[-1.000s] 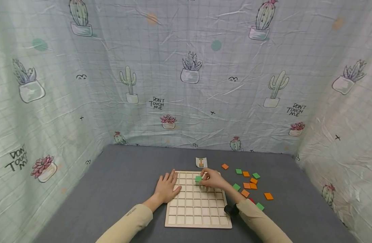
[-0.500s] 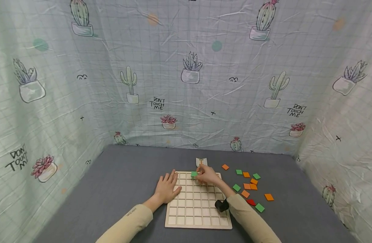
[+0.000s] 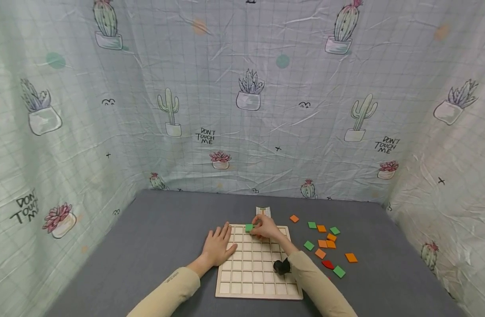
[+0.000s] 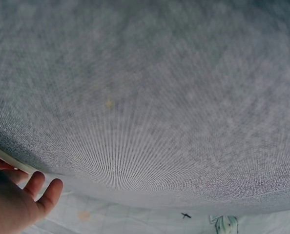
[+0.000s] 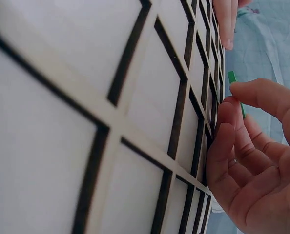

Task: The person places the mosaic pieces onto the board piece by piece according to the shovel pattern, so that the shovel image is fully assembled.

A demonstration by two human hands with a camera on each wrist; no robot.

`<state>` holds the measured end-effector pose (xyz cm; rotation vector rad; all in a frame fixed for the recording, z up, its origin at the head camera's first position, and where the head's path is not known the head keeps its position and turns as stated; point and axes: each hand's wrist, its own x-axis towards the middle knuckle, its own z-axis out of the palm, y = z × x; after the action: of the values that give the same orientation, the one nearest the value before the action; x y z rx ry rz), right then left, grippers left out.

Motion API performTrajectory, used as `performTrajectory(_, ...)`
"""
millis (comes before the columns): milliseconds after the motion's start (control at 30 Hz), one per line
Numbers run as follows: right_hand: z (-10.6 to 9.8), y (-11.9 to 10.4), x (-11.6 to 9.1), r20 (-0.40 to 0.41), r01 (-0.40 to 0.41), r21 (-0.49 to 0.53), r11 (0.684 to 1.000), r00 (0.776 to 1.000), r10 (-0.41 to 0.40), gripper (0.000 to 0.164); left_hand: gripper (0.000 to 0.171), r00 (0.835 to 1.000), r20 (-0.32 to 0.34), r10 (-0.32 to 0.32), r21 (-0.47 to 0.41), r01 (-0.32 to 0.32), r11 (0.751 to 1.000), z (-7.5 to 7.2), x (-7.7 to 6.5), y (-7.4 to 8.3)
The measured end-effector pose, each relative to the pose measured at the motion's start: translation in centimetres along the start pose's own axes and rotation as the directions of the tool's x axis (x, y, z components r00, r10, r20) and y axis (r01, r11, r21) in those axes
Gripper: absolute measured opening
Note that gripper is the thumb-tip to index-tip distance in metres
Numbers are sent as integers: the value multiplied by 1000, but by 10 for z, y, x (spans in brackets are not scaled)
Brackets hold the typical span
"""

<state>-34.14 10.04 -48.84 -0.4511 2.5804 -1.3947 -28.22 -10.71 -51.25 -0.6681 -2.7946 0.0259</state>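
A pale wooden grid board point(image 3: 247, 276) with square recesses lies on the dark table. My right hand point(image 3: 266, 227) pinches a green square tile point(image 3: 249, 228) over the far row of the board, left of its middle. In the right wrist view the tile point(image 5: 233, 77) stands edge-on between thumb and fingertips, close over the grid. My left hand point(image 3: 216, 247) rests flat with fingers spread on the board's left edge. The left wrist view shows only part of that hand point(image 4: 23, 200), beside the board's edge.
Several loose tiles lie right of the board, such as an orange tile point(image 3: 351, 257), a green tile point(image 3: 339, 271) and a red piece point(image 3: 327, 264). Behind the board is a small printed card point(image 3: 263, 211), partly covered by the right hand. A cactus-print curtain point(image 3: 242, 132) surrounds the table.
My right hand has moved left and slightly away with the green tile, from mid-board to the far row. The left hand has stayed in place.
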Motion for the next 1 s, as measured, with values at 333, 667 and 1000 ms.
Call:
performTrajectory(333,5,-2,2,12,-22,-46,999,1000,22,24,62,999,35,-23,2,22,1000,0,0,1)
performTrajectory(667,4,-6,3,20,-6,-91,996,1000,8,24,63,999,45,-28,-6,28,1000,0,2,0)
performTrajectory(1000,4,-8,7,30,-86,-90,992,996,89,23,63,999,47,-29,8,28,1000,1,2,0)
